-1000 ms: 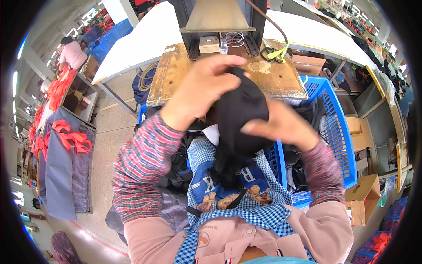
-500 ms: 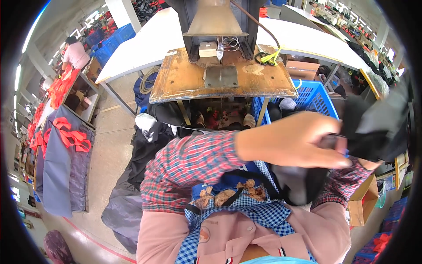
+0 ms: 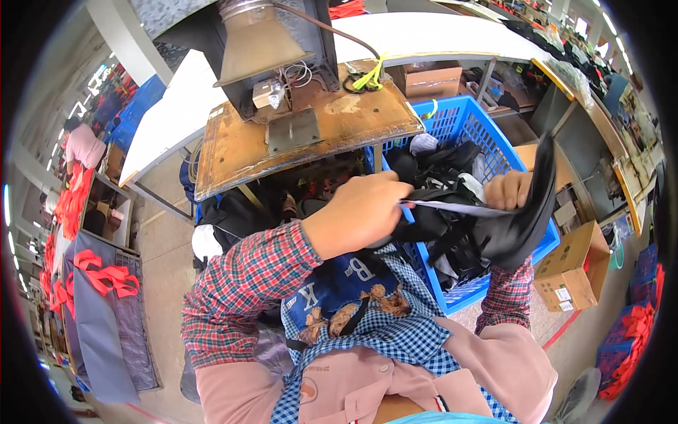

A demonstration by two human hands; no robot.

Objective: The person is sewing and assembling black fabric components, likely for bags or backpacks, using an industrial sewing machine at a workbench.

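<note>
Both hands grip a limp piece of black fabric [image 3: 526, 222] with a pale strip along one edge. It stretches between them above a blue plastic basket [image 3: 431, 272]. My left hand [image 3: 360, 212] is closed at the left end of the pale strip. At the other end, my right hand [image 3: 507, 191] has its fingers curled over the cloth, whose dark bulk hangs around that wrist. Inside the basket lie black fabric pieces and straps [image 3: 448, 173] with some white bits. My left hand's fingertips are partly hidden from view.
A worn wooden worktable [image 3: 233, 159] carries a machine head [image 3: 258, 46] and black-handled scissors [image 3: 364, 81] tied with yellow ribbon. White tables [image 3: 438, 35] run behind. An open cardboard box [image 3: 572, 268] stands right of the basket. Red strips [image 3: 106, 275] lie on grey cloth at left.
The view has turned rightward. My left hand has drawn away from my right, and the black fabric, bunched and blurred before, is now stretched between them. More of the basket shows.
</note>
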